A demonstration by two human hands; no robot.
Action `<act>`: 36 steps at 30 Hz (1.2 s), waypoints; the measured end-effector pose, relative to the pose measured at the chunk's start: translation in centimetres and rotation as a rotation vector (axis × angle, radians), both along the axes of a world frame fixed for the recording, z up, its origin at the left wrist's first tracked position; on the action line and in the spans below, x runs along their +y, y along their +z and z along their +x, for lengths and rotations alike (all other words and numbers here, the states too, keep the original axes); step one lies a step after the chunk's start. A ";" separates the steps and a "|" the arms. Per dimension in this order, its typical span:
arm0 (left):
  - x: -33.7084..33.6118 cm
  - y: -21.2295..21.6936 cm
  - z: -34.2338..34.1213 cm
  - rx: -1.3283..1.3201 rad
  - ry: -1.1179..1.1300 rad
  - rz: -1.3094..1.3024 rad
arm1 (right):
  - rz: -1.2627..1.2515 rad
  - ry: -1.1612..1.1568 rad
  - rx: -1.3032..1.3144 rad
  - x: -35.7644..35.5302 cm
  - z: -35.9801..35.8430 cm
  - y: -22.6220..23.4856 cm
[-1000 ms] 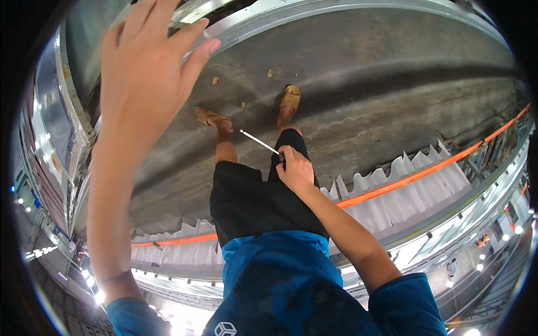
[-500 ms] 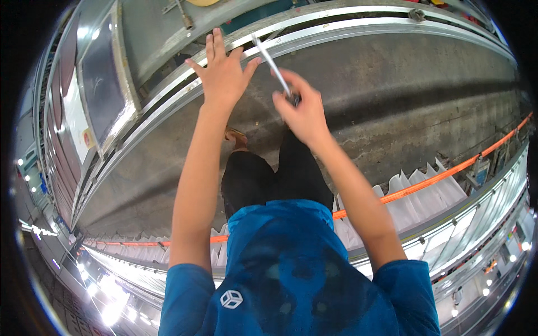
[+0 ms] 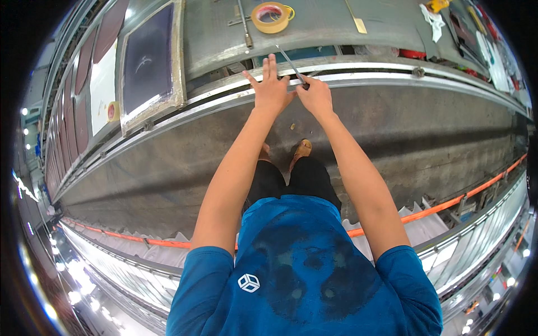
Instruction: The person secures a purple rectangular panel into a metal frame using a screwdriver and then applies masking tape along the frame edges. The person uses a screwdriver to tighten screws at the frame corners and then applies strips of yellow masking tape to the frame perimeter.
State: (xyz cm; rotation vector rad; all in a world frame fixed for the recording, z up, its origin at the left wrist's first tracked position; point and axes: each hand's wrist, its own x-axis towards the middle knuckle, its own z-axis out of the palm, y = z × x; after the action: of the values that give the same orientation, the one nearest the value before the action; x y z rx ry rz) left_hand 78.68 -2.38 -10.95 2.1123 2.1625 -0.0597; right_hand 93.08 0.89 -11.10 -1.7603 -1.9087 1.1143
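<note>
My left hand [image 3: 272, 89] is stretched over the pale metal rail [image 3: 358, 77] along the near table edge, its fingers spread with nothing in them. Close beside it, my right hand [image 3: 315, 96] is closed round the lower end of a slim silver metal tool with a dark grip [image 3: 290, 63]. The tool slants up and left, its tip over the table edge. Its exact kind is too small to make out. Beyond the hands, a wide roll of tan tape [image 3: 272, 27] and a long metal rod with a socket-like end [image 3: 245, 25] lie on the grey tabletop [image 3: 319, 28].
A framed dark screen [image 3: 178, 56] lies to the left, with a small tape roll [image 3: 113, 111] past it. A flat pale scraper [image 3: 360, 26] and a white cloth [image 3: 432, 22] lie farther right. Behind me runs an orange rail [image 3: 426, 212] over white sheeting.
Both hands have moved right relative to my view and come closer together. The tool stays in my right hand, now over the rail. More of the tabletop has come into view.
</note>
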 end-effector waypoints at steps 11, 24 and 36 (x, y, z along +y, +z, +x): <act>0.1 -1.7 -1.5 -0.071 -0.115 0.078 | 0.001 -0.138 -0.008 0.1 -1.2 -2.0; 0.5 -1.2 -3.1 -0.173 -0.173 -0.043 | 0.267 0.018 -0.220 -0.1 -0.4 -1.3; 2.1 -1.6 -2.4 -0.148 -0.285 -0.014 | 0.007 -0.477 -0.200 0.0 -3.6 -2.5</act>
State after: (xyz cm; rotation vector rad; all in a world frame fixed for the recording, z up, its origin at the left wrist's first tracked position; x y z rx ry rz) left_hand 76.32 -0.30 -12.51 2.3200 1.7635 0.0545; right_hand 89.53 0.91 -13.57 -2.2318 -1.4600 0.7803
